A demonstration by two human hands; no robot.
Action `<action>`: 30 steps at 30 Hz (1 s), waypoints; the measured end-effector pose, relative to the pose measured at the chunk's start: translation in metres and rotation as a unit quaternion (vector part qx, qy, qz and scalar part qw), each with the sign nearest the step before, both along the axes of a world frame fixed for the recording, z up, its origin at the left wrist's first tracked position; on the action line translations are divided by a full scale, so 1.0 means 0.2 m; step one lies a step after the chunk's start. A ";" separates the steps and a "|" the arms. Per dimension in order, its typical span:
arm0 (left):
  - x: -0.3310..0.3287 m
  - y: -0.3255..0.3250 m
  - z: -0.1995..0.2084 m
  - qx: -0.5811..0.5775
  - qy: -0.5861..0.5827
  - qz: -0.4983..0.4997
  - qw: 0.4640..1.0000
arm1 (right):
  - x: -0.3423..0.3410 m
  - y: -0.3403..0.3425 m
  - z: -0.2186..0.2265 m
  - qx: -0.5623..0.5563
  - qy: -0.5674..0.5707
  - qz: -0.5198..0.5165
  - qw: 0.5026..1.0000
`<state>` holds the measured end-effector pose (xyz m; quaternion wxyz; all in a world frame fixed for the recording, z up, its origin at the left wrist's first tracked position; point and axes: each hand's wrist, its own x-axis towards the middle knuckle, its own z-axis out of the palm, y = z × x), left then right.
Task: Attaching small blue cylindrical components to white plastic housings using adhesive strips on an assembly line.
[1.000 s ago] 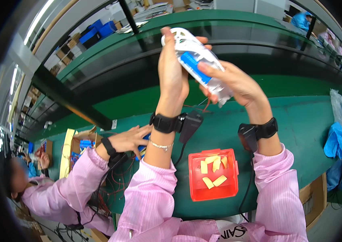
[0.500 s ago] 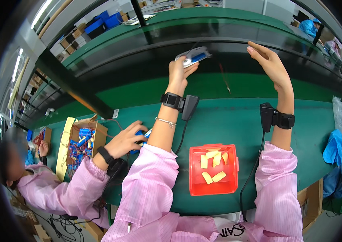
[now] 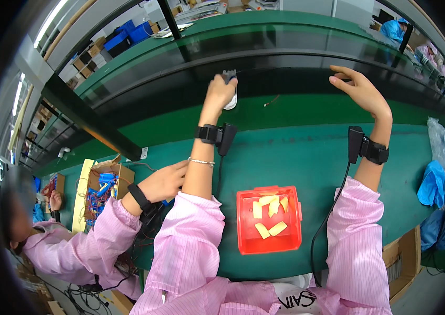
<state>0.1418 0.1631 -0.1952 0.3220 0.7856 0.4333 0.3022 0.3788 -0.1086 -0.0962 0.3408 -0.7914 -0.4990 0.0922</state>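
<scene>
My left hand (image 3: pixel 219 93) reaches out over the dark strip beyond the green table, closed on a clear and white object (image 3: pixel 231 101). Its rounded white end shows below the fingers and a greyish clear end above them; its kind cannot be made out. To its right lies a short thin reddish wire lead (image 3: pixel 271 101) with a pale tip. My right hand (image 3: pixel 361 92) hovers over the same strip at the right, open and loosely bent, with nothing in it. Between my forearms, a red plastic bin (image 3: pixel 243 231) holds several flat yellow pieces (image 3: pixel 273 208).
At the left a co-worker's hand (image 3: pixel 162 185) rests close beside my left forearm. Behind it stands a cardboard box (image 3: pixel 126 178) of blue wired cells. A dark green post (image 3: pixel 94 118) rises at the left. Blue cloth (image 3: pixel 432 181) and a clear bag (image 3: pixel 439 139) lie far right.
My left hand has moved left and turned with the clear and white object, hiding its blue part. My right hand has dipped slightly to the right. The co-worker's hand has moved against my forearm.
</scene>
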 end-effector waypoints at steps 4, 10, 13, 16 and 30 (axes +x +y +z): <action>-0.22 -0.30 0.46 0.093 -0.058 -0.101 0.989 | 0.07 -0.08 -0.01 -0.044 -0.029 -0.006 0.999; -0.61 -0.74 0.73 0.123 0.077 -0.122 0.982 | 0.17 -0.09 -0.06 -0.016 -0.003 0.046 0.999; -0.79 -0.82 0.67 0.170 0.137 -0.162 0.962 | 0.17 -0.15 0.00 -0.014 -0.008 0.032 0.999; -1.00 -0.88 0.59 0.140 0.265 -0.113 0.947 | 0.17 -0.13 -0.01 -0.044 0.002 0.031 0.999; -1.29 -1.28 0.33 0.036 0.214 -0.007 0.976 | -0.02 -0.09 0.04 -0.056 -0.062 0.046 0.995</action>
